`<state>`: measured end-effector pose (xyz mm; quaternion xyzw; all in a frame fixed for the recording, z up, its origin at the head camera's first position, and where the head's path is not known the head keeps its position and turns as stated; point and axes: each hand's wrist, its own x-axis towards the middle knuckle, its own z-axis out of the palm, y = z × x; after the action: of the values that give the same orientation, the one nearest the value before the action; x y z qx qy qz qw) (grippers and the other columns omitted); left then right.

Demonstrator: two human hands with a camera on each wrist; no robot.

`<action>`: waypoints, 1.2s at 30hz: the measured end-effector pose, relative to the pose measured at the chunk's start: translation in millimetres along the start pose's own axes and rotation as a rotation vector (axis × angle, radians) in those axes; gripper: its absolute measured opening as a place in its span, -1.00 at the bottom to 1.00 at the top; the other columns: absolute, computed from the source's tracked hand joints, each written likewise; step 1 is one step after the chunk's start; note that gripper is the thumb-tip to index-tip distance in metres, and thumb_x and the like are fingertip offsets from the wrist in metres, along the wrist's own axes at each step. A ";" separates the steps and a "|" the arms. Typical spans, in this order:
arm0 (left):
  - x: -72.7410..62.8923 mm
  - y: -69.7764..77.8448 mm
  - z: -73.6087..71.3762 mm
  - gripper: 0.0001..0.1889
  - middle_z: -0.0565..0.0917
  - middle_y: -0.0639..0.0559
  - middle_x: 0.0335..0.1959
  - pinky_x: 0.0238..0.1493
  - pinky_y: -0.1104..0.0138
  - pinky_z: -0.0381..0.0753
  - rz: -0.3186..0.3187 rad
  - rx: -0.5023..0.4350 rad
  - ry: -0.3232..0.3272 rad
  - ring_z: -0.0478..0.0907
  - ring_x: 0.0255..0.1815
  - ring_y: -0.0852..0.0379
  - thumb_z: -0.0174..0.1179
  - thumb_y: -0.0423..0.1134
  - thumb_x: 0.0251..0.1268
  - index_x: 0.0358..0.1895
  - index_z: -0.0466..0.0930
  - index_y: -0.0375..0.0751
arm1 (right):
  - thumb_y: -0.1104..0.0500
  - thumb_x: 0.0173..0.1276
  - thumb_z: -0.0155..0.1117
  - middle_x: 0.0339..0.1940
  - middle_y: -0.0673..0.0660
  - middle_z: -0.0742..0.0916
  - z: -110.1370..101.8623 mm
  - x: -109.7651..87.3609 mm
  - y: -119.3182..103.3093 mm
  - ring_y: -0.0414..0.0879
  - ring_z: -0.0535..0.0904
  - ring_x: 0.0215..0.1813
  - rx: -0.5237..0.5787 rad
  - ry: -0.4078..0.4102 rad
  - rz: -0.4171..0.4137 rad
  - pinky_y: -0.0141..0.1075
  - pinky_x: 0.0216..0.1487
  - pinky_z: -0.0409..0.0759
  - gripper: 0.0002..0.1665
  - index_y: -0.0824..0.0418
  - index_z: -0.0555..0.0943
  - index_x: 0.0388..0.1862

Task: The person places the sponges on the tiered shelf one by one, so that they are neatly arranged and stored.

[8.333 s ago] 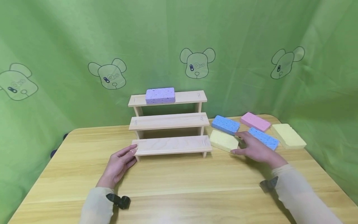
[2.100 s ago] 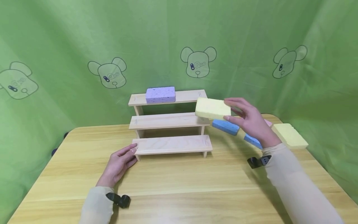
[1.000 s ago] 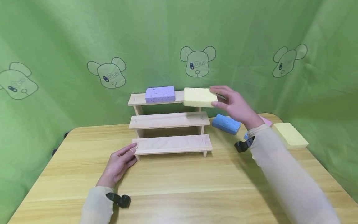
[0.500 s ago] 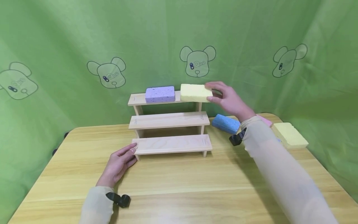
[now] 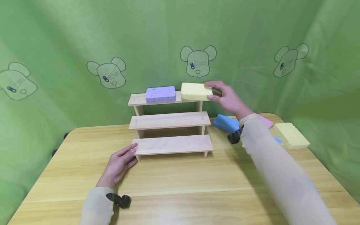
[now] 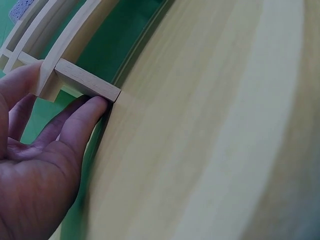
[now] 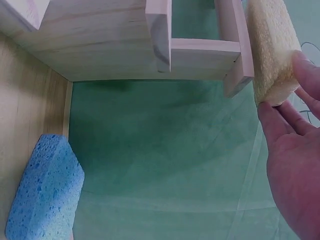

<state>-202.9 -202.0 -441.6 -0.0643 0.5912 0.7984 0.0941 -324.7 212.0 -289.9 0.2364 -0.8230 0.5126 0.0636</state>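
Observation:
A three-tier wooden display stand (image 5: 171, 143) stands at the back of the table. On its top tier a purple sponge (image 5: 160, 94) lies left of the middle. My right hand (image 5: 230, 100) pinches the right end of a pale yellow sponge (image 5: 194, 91), which is at the right part of that tier, a small gap from the purple one. The right wrist view shows this sponge (image 7: 272, 50) against the top board's edge, thumb and fingertips gripping it. My left hand (image 5: 117, 165) holds the bottom tier's left end; in the left wrist view, fingers touch the board and its leg (image 6: 87, 80).
Right of the stand, a blue sponge (image 5: 226, 123), a pink sponge (image 5: 265, 121) and a second yellow sponge (image 5: 292, 135) lie on the table (image 5: 174, 190). Another blue sponge (image 5: 277, 139) is mostly hidden by my right sleeve. A green curtain (image 5: 152, 37) hangs behind.
The yellow sponge, on the table beside the stand at first, was lifted by my right hand and carried up and left to the top tier. My left hand has stayed in place.

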 end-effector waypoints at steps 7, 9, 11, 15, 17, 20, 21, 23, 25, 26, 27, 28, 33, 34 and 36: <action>-0.2 -0.3 0.5 -0.45 0.26 -0.27 0.44 0.21 0.17 0.53 0.005 0.011 -0.007 0.47 0.24 -0.09 0.18 -0.30 0.43 0.40 0.29 -0.42 | 0.36 0.41 0.21 0.43 0.17 0.36 -1.0 4.2 0.7 0.08 0.24 0.44 -0.063 -0.011 -0.017 -0.14 0.45 0.25 -0.47 0.37 0.41 0.35; -0.1 -0.7 0.9 -0.45 0.27 -0.27 0.43 0.21 0.17 0.53 0.002 0.009 -0.005 0.47 0.24 -0.09 0.18 -0.31 0.42 0.39 0.29 -0.43 | 0.34 0.42 0.21 0.44 0.16 0.36 -0.9 5.8 1.5 0.07 0.24 0.44 -0.086 -0.016 -0.012 -0.14 0.45 0.25 -0.46 0.37 0.41 0.36; -0.3 -0.8 1.1 -0.45 0.28 -0.28 0.43 0.22 0.17 0.52 0.001 0.009 -0.006 0.46 0.25 -0.10 0.18 -0.31 0.43 0.40 0.28 -0.43 | 0.32 0.42 0.21 0.45 0.17 0.35 -0.8 7.3 1.5 0.08 0.23 0.44 -0.106 -0.021 -0.010 -0.12 0.45 0.25 -0.45 0.37 0.40 0.37; -0.7 -0.9 1.2 -0.45 0.27 -0.29 0.43 0.22 0.17 0.52 0.002 0.012 -0.010 0.42 0.29 -0.13 0.16 -0.31 0.44 0.40 0.27 -0.44 | 0.24 0.45 0.22 0.46 0.13 0.35 -1.9 11.3 2.7 0.08 0.22 0.45 -0.162 -0.030 -0.001 -0.10 0.45 0.24 -0.44 0.30 0.40 0.40; -1.0 -0.6 1.2 -0.45 0.26 -0.29 0.43 0.23 0.17 0.51 0.000 0.009 -0.012 0.41 0.30 -0.14 0.16 -0.31 0.44 0.40 0.27 -0.43 | 0.20 0.46 0.22 0.46 0.11 0.36 -2.8 13.3 4.0 0.08 0.21 0.45 -0.181 -0.034 0.006 -0.06 0.46 0.22 -0.43 0.26 0.40 0.41; -1.1 0.1 1.1 -0.46 0.26 -0.27 0.44 0.22 0.17 0.52 -0.002 0.007 -0.010 0.42 0.29 -0.13 0.16 -0.31 0.44 0.39 0.29 -0.42 | 0.17 0.46 0.21 0.47 0.09 0.35 -4.0 15.5 6.0 0.08 0.18 0.47 -0.195 -0.040 0.015 0.02 0.48 0.14 -0.42 0.22 0.40 0.42; -1.2 0.5 0.9 -0.47 0.26 -0.26 0.44 0.23 0.17 0.51 -0.003 0.006 -0.010 0.42 0.29 -0.12 0.16 -0.31 0.43 0.39 0.30 -0.41 | 0.17 0.46 0.21 0.47 0.09 0.35 -4.3 15.9 6.4 0.09 0.17 0.47 -0.190 -0.040 0.018 0.03 0.48 0.12 -0.42 0.22 0.40 0.42; -1.1 0.5 0.7 -0.47 0.25 -0.26 0.44 0.23 0.17 0.51 -0.003 0.005 -0.013 0.43 0.28 -0.11 0.16 -0.31 0.44 0.39 0.31 -0.41 | 0.19 0.46 0.21 0.46 0.10 0.36 -4.1 16.6 6.9 0.09 0.16 0.47 -0.176 -0.041 0.020 0.03 0.49 0.10 -0.43 0.23 0.40 0.42; -1.2 0.6 0.5 -0.47 0.25 -0.27 0.44 0.23 0.16 0.51 0.001 0.006 -0.014 0.43 0.28 -0.11 0.16 -0.31 0.44 0.39 0.31 -0.41 | 0.21 0.45 0.21 0.46 0.10 0.36 -3.1 17.0 6.9 0.09 0.19 0.46 -0.155 -0.040 0.023 0.00 0.48 0.15 -0.43 0.23 0.40 0.42; -1.2 0.6 0.5 -0.47 0.25 -0.27 0.44 0.23 0.16 0.51 0.001 0.006 -0.014 0.43 0.28 -0.11 0.16 -0.31 0.44 0.39 0.30 -0.42 | 0.23 0.45 0.21 0.45 0.11 0.36 -2.4 17.2 7.1 0.09 0.20 0.46 -0.142 -0.040 0.022 -0.03 0.47 0.18 -0.43 0.25 0.40 0.41; -1.1 0.6 0.4 -0.47 0.26 -0.27 0.44 0.23 0.16 0.51 -0.001 0.001 -0.013 0.44 0.27 -0.10 0.16 -0.31 0.44 0.39 0.31 -0.41 | 0.24 0.45 0.21 0.45 0.12 0.36 -1.6 17.6 7.8 0.10 0.22 0.45 -0.127 -0.040 0.023 -0.05 0.46 0.21 -0.43 0.26 0.40 0.41; -0.8 0.2 0.3 -0.47 0.26 -0.27 0.44 0.23 0.16 0.51 0.000 0.002 -0.015 0.44 0.27 -0.10 0.16 -0.31 0.44 0.39 0.31 -0.41 | 0.25 0.44 0.21 0.45 0.12 0.37 -0.8 18.0 8.7 0.10 0.24 0.44 -0.121 -0.039 0.023 -0.07 0.45 0.25 -0.43 0.26 0.40 0.41; 0.7 -1.2 0.0 -0.51 0.28 -0.23 0.43 0.21 0.17 0.53 -0.004 -0.018 -0.007 0.47 0.25 -0.09 0.17 -0.32 0.42 0.36 0.38 -0.37 | 0.28 0.44 0.21 0.44 0.13 0.37 2.1 19.6 12.6 0.11 0.26 0.43 -0.098 -0.034 0.020 -0.10 0.43 0.30 -0.44 0.29 0.41 0.39; 0.6 -1.3 0.0 -0.52 0.27 -0.23 0.43 0.21 0.17 0.53 -0.002 -0.018 -0.009 0.47 0.25 -0.09 0.18 -0.32 0.42 0.35 0.39 -0.36 | 0.29 0.43 0.21 0.44 0.13 0.37 2.7 19.9 12.5 0.11 0.26 0.43 -0.099 -0.034 0.017 -0.11 0.42 0.30 -0.44 0.29 0.41 0.39; 0.7 -1.6 -0.2 -0.55 0.28 -0.23 0.43 0.20 0.18 0.54 0.002 -0.021 -0.003 0.49 0.23 -0.07 0.18 -0.32 0.42 0.33 0.43 -0.33 | 0.29 0.43 0.22 0.44 0.14 0.37 4.0 20.6 12.4 0.11 0.27 0.43 -0.095 -0.037 0.012 -0.11 0.43 0.29 -0.44 0.30 0.41 0.38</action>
<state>-203.3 -201.8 -443.3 -0.0635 0.5828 0.8047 0.0933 -347.9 206.4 -294.7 0.2375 -0.8488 0.4690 0.0565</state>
